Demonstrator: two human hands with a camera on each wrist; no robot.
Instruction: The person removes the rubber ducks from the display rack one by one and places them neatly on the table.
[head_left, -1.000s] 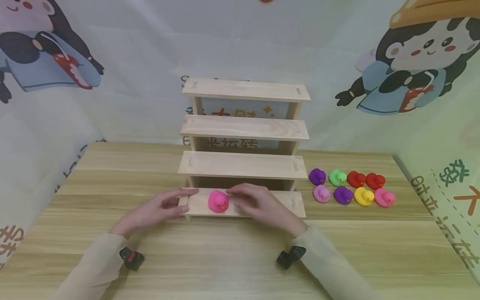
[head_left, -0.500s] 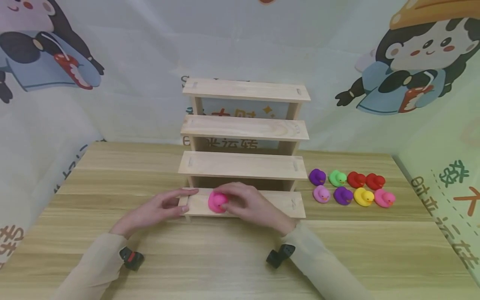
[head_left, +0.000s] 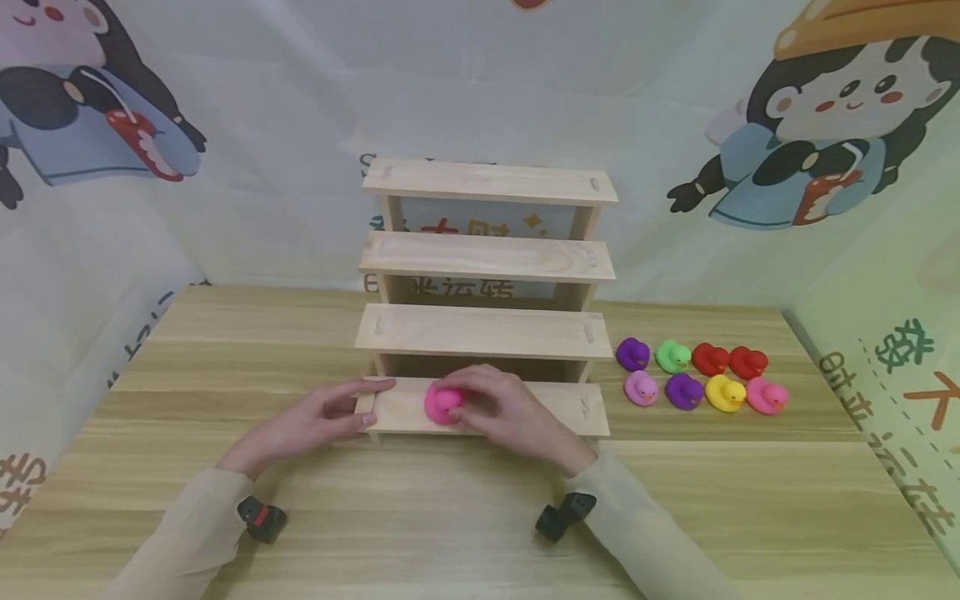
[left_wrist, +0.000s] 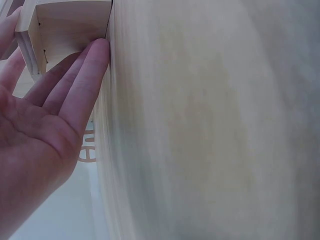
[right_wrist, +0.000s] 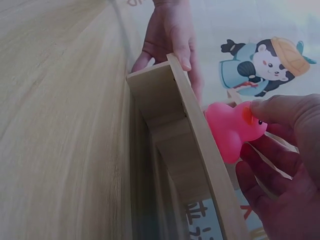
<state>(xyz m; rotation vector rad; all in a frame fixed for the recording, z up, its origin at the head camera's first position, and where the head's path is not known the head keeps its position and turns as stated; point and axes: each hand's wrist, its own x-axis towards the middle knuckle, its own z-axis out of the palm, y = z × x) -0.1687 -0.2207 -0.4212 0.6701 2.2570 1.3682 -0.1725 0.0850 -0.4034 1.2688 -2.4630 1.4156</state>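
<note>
A bright pink rubber duck (head_left: 444, 404) sits on the lowest step of a wooden stepped shelf (head_left: 483, 330), left of the step's middle. My right hand (head_left: 517, 410) pinches the duck by its head between thumb and fingers; in the right wrist view the duck (right_wrist: 234, 131) stays close to the board's top. My left hand (head_left: 322, 414) holds the left end of that step, with thumb and index finger over the board. Its other fingers, seen in the left wrist view, lie against the side panel (left_wrist: 75, 25) below.
Right of the shelf, several rubber ducks stand in two rows on the wooden table (head_left: 480, 517), among them a yellow duck (head_left: 725, 393) and a green duck (head_left: 672, 357). Three higher steps rise behind my hands. A printed cloth (head_left: 285, 167) hangs at the back.
My right hand has moved left from beside the pink duck and taken hold of its head. The duck has since shifted slightly right along the step. My left hand has stayed put.
</note>
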